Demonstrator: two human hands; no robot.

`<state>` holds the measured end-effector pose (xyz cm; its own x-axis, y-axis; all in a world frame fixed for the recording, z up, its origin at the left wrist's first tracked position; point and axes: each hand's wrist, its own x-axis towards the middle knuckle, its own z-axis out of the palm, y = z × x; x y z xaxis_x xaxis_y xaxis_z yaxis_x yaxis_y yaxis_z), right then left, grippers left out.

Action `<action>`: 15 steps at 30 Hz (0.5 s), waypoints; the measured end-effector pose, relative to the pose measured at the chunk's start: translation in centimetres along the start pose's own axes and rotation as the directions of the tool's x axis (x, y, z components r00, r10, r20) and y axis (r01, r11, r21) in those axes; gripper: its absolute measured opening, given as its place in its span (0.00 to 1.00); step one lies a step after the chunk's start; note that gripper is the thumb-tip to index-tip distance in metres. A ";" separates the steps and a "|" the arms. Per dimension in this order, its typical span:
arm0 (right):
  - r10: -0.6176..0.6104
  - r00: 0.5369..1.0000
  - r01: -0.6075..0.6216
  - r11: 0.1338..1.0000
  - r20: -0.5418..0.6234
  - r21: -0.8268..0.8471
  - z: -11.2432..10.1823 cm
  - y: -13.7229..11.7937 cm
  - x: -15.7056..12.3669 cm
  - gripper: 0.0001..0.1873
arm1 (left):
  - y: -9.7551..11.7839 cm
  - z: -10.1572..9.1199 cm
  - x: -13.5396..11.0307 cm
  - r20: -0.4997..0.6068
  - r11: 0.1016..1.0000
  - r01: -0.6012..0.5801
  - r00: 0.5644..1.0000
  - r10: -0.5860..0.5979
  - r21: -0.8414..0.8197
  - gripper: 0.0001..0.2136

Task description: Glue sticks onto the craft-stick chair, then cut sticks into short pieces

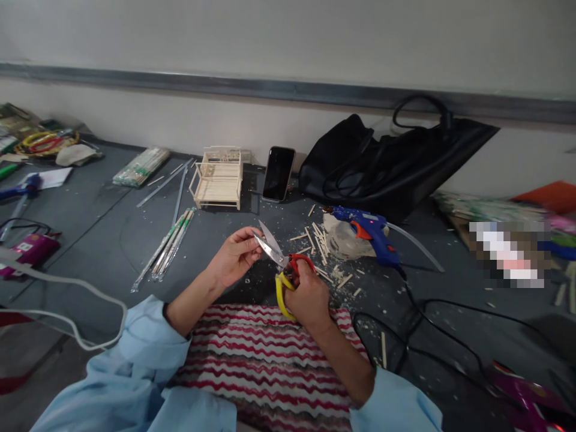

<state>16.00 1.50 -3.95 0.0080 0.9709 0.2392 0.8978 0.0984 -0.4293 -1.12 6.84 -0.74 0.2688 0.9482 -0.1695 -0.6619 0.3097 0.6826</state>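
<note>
- Writing: green print on the stick pack (141, 166), upper L of frame, & green marks on the sleeved sticks (173, 243), L of ctr; too small to read. Magenta box (29, 255), far L, has pale marks, also unreadable. Patch (508, 255) at far R is pixelated.
- Surface: dk grey counter (99, 240) w/ a seam at L; crumbs & short cut sticks (320, 240) strewn R of ctr. Red/white wavy-striped cloth (270, 366) at bottom ctr.
- Room: pale wall (270, 36) behind, w/ grey rail (270, 87) running across upper frame.
- Along the back: small stick-built model (219, 183) upper ctr-L, phone (279, 174) propped up just R of it, black bag (360, 162) upper R.
- Blue glue gun (362, 227) w/ orange trigger, R of ctr, near the cut sticks; black cord runs lower R.
- Scissors (281, 262): mid-frame, steel blades spread & pointing upper L; one handle loop red, other yellow.
- R hand (310, 297): grip clenched on scissors' handles.
- L hand (236, 258): thumb & fingers bunched by blade tips; can't tell if its grip has anything pinched.
- Lt blue sleeves (153, 339) on both arms, lower frame.
</note>
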 end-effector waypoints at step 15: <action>0.011 0.999 -0.009 0.999 0.044 -0.034 -0.2 -0.2 0.2 0.09 | 0.5 0.5 -0.2 -0.021 0.998 -0.016 1.000 0.017 0.057 0.05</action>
<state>15.90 1.60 -3.60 -0.0016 0.9806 0.1960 0.9121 0.0818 -0.4017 -1.13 6.80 -0.02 0.2424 0.9546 -0.1729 -0.6249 0.2899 0.7249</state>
